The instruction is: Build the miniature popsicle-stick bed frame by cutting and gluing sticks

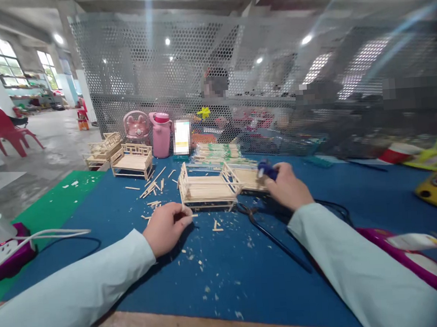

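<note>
My right hand (288, 186) is closed around a dark blue glue gun (266, 170), blurred by motion, over a flat wooden stick panel (247, 178). My left hand (168, 229) rests low over the table with thumb and forefinger pinched on a short wooden stick (194, 215); only the stick's end shows. Just beyond it stands a miniature bed frame (208, 190) built of pale sticks, with railed ends. Pliers (275, 239) with long dark handles lie below the right hand. Cut stick pieces (155, 184) are scattered left of the frame.
Similar miniature beds (132, 161) stand at the back left. Behind are a pink flask (161, 136), a lit phone (182, 137) and bundled sticks (216, 154), before a perforated metal screen (153, 64). Purple power strips (21, 247) with cables flank the workspace. A person sits beyond the screen.
</note>
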Motion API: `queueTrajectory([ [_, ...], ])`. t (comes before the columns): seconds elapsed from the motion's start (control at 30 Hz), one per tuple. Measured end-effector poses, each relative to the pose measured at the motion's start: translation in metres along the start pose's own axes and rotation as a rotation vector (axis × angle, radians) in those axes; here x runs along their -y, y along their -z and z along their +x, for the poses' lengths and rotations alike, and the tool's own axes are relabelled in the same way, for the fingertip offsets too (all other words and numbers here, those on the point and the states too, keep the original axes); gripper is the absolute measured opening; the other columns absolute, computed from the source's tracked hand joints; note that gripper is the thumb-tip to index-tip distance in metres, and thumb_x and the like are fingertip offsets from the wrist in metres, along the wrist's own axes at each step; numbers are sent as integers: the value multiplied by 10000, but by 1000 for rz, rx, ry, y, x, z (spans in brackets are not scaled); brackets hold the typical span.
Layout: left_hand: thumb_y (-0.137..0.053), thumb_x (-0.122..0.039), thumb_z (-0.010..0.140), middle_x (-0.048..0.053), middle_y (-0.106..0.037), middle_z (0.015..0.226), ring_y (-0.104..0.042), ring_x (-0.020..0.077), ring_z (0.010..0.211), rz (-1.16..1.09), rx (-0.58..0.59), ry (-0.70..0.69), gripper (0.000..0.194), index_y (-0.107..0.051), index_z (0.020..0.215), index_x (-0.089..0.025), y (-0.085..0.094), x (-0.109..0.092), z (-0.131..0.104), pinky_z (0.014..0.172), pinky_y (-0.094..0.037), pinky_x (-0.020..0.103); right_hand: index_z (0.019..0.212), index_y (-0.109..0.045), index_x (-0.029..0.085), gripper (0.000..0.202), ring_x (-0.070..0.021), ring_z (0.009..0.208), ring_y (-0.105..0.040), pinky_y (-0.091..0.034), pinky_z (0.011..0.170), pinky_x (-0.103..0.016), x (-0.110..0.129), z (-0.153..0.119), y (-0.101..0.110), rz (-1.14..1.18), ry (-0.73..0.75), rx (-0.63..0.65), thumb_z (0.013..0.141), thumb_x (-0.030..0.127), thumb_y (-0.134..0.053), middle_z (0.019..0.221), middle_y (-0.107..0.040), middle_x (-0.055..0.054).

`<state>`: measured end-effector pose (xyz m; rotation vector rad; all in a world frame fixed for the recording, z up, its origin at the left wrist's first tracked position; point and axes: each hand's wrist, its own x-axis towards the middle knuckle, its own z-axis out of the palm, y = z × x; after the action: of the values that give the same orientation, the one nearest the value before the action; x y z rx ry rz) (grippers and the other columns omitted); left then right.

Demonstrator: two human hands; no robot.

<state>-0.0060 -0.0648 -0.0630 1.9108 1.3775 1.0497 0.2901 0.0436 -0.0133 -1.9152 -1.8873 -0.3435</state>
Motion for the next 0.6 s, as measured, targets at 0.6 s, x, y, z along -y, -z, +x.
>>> queueTrajectory([
  [0.6, -531, -217, 794, -22, -551, 727, -519, 122, 654, -39, -90, -136, 144, -393, 834, -209, 4, 3, 2, 644, -421, 241, 797, -637, 140, 226, -183, 685, -578, -429, 627, -294, 114, -71, 14, 273, 1021, -35, 894, 268, -478, 725, -659, -76],
])
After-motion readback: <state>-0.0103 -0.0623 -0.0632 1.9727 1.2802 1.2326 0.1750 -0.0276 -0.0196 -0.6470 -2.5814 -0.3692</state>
